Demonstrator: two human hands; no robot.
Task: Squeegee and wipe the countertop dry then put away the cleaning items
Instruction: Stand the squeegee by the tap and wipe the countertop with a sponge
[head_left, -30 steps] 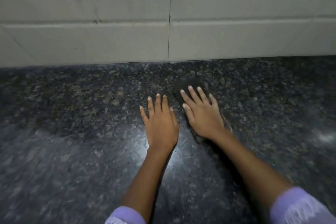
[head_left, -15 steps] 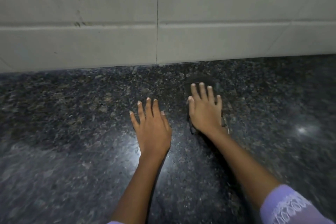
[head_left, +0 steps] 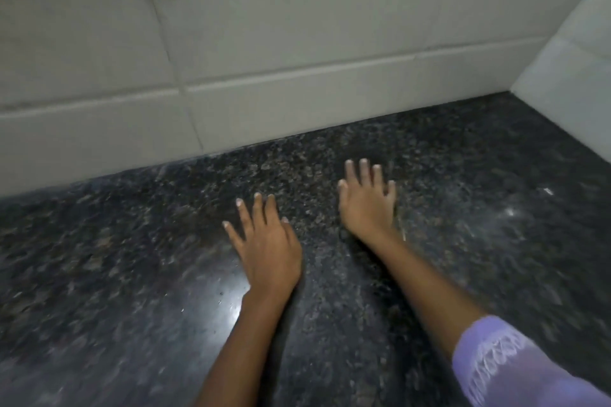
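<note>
I saw the dark speckled tabletop (head_left: 115, 258) fill the lower frame under a pale tiled wall (head_left: 297, 43). At centre my left hand (head_left: 267, 248) lay flat, its grip apart. Just right of centre my right hand (head_left: 367, 205) pressed down, fingers (head_left: 363, 172) spread; whatever cloth lay beneath was hidden, bar a thin pale edge (head_left: 402, 231) at its wrist.

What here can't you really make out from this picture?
- Whatever lies under the right hand: the palm covers it; only a thin pale edge shows beside the wrist.
- Whether the countertop is wet or dry: motion blur and glare smear its surface.
- The ledge at top left: cut off by the frame edge and blurred.
- The left hand lies flat, fingers straight.
</note>
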